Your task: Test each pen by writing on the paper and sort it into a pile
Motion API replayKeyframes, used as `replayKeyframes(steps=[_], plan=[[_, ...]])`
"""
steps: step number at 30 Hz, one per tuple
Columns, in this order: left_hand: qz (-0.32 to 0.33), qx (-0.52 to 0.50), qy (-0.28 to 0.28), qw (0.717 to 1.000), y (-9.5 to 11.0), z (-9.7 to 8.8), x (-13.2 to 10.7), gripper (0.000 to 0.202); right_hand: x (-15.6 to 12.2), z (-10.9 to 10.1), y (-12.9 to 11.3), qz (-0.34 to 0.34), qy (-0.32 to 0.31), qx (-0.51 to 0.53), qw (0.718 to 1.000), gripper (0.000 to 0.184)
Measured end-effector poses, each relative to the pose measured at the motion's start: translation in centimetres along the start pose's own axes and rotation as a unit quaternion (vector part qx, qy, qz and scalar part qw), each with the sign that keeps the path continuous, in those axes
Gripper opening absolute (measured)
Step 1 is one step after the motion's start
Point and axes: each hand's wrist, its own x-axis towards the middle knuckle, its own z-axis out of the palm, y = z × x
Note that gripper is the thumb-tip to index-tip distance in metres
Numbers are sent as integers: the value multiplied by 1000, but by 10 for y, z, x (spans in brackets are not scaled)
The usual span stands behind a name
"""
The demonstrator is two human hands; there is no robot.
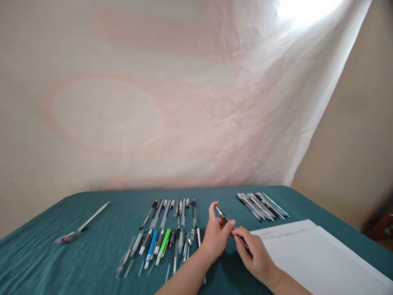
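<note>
Both my hands meet above the teal tablecloth [92,262], just right of the middle. My left hand [216,235] pinches the upper part of a dark pen [221,214] between thumb and fingers. My right hand [256,252] grips the lower part of the same pen, fingers curled round it. The pen slants from upper left to lower right. A long spread of several pens [167,233] lies just left of my left hand, among them a blue one [151,244] and a green one [163,246].
A second group of several pens [260,206] lies at the far right of the table. White paper sheets [310,256] lie at the right front, with a line of writing near the top. A lone pen [81,227] lies far left. A pale cloth hangs behind.
</note>
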Motion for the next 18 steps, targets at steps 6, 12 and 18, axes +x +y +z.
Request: replayKeyframes(steps=[6,12,18], plan=[[5,-25,-19,1000,4,-1,0,64,-1,2,1,-6,-6,-8,1000,20],[12,-27,-36,999,3,-3,1,62,-4,5,6,-18,4,-10,1000,19],[15,-30,27,999,-5,1,1,73,3,4,0,12,5,8,1000,19]])
